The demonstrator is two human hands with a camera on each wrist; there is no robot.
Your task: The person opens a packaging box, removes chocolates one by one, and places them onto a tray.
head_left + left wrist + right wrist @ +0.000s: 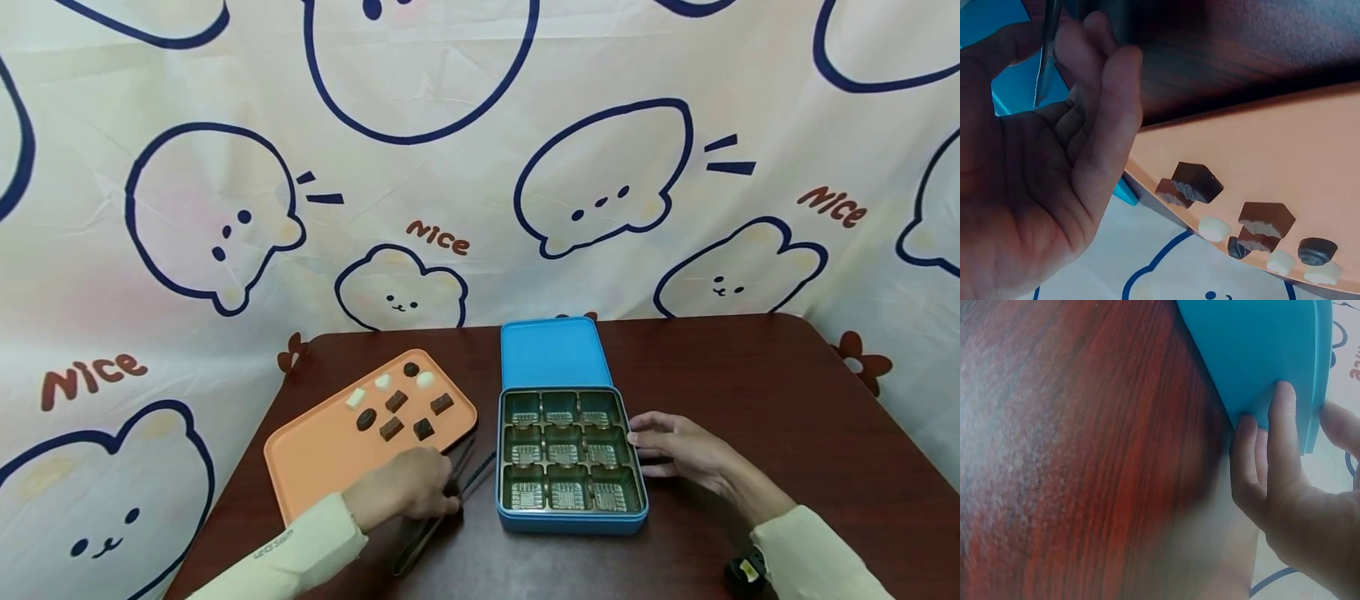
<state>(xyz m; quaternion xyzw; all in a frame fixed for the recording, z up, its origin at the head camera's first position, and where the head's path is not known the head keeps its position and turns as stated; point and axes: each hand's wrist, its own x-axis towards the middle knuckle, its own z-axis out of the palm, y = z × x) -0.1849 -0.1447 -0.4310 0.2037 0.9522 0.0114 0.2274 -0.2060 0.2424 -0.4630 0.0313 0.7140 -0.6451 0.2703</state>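
Note:
My left hand (411, 485) grips a pair of slim dark metal tongs (412, 550), tips pointing away toward the gap between tray and tin. In the left wrist view one serrated tong arm (1046, 69) passes between thumb and fingers. A blue tin (573, 523) stands open, its gold insert (564, 447) divided into several bare compartments. Against the tin's right side rest the extended fingers of my right hand (686, 450); the right wrist view shows the fingertips (1283, 394) on the blue wall (1254, 356). Several chocolates (396, 402) lie on the orange tray (322, 450).
Behind the tin lies its blue lid (555, 354). The tray's chocolates are brown, dark and white, grouped at its far right end. A dark wooden table (750, 383) carries everything, with a bear-patterned cloth (480, 183) hanging at the back and sides.

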